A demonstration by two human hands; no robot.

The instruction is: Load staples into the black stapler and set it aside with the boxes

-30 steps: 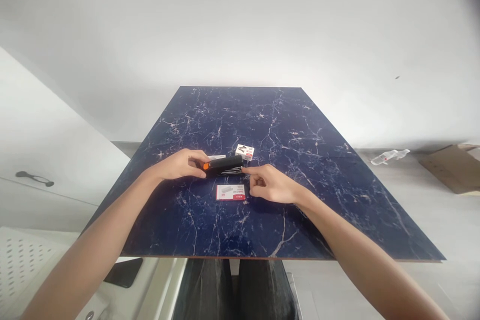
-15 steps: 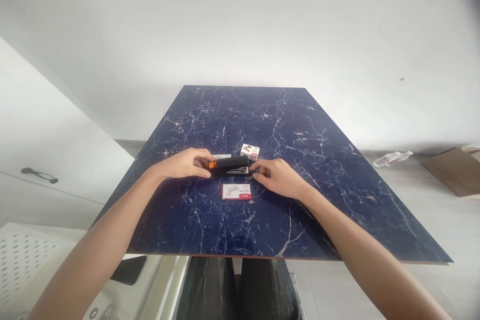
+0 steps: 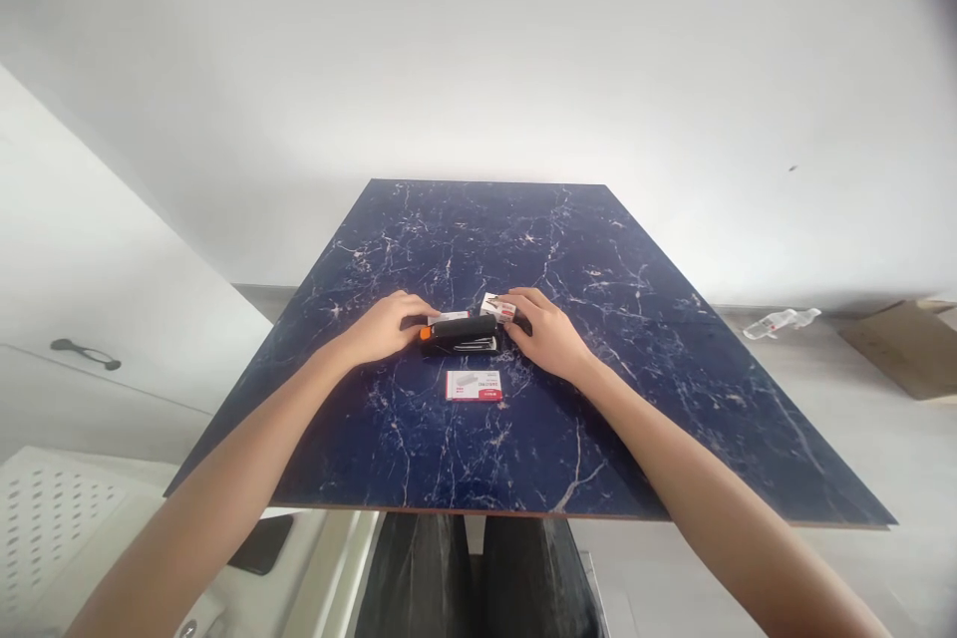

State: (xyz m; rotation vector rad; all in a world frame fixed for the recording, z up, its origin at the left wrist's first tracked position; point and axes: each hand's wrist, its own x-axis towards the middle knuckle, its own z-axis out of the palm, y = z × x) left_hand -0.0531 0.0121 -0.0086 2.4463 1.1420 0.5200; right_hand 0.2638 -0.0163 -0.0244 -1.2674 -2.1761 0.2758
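Note:
A black stapler (image 3: 462, 333) with an orange end lies sideways on the table, some metal showing at its right end. Behind it, partly hidden, is a flat white packet (image 3: 447, 317). My left hand (image 3: 390, 326) is at the orange end, fingers loosely curved and apart, fingertips at the packet's left edge; whether they touch it I cannot tell. My right hand (image 3: 544, 331) has its fingers and thumb around the right side of a small white box (image 3: 493, 306) with a dark picture and red print. In front of the stapler lies a white and red staple box (image 3: 474, 386).
The dark blue marbled table (image 3: 478, 239) meets a white wall at its far edge. A cardboard box (image 3: 901, 349) and a clear plastic item (image 3: 782, 322) lie on the floor to the right. A black phone-like slab (image 3: 261, 544) rests on a pale surface at lower left.
Both hands have come off the stapler, which now rests lower on the table. My right hand has moved back onto the small white box; my left fingers have shifted toward the packet.

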